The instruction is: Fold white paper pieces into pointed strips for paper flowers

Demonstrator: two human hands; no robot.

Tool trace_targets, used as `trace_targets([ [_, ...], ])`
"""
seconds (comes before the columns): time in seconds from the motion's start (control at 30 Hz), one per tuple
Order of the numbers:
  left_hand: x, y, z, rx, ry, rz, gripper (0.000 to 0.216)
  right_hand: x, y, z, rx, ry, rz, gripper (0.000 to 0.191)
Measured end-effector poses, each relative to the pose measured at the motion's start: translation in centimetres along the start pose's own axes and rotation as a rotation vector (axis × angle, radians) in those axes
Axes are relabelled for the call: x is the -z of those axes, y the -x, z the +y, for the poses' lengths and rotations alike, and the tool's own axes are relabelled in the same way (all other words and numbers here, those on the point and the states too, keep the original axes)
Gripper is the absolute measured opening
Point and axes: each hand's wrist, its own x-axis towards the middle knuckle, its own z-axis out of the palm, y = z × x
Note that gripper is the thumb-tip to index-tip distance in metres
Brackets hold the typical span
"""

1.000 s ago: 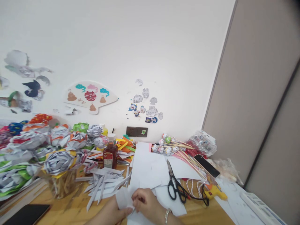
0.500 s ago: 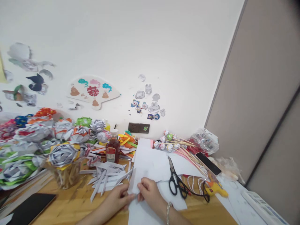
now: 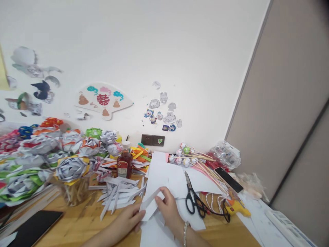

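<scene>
1. Close to me, my left hand [image 3: 133,216] pinches the near left end of a folded white paper [image 3: 149,210], thumb on top, fingers drawn in narrow beneath.
2. My right hand [image 3: 167,206] grips its other end between thumb and curled fingers; I'd say holding both ends keeps the fold steady. A bracelet [image 3: 185,234] circles that wrist.
3. The folded paper is just above white sheets [image 3: 159,169] spread over the wooden table [image 3: 77,223], probably laid centrally so that paper is within reach.
4. Just left, white strips [image 3: 118,195] lie in a loose pile, likely gathered there to stay together.
5. To my right, black scissors [image 3: 194,200] lie with their handles towards me, handy for picking up, I think; a yellow glue gun [image 3: 238,208] lies beyond them.
6. Farther left, a paper flower [image 3: 70,168] sits on a clear tub [image 3: 73,197], which seems to serve as its stand.
7. Behind the strips, a bottle [image 3: 124,164] stands upright.
8. At the back, a white wall [image 3: 180,44] carries cut-outs and a fan-shaped board [image 3: 102,103]; a grey-brown panel [image 3: 288,103] rises on the right.
</scene>
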Motion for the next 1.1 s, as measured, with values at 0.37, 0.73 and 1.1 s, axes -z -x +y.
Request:
trace_targets([
  [0.37,1.2,-1.4,-1.1,0.112,0.410,0.345,0.033,-0.1,1.1,-1.4,0.074,0.253,-0.282,0.022],
  [0.73,1.5,-1.3,-0.8,0.104,0.375,0.341,0.031,0.3,1.8,-2.6,0.327,0.460,-0.427,0.030],
  [1.1,0.3,-1.5,-1.7,-0.090,0.393,0.042,0.043,0.0,1.2,-2.1,0.175,0.499,-0.280,0.019],
])
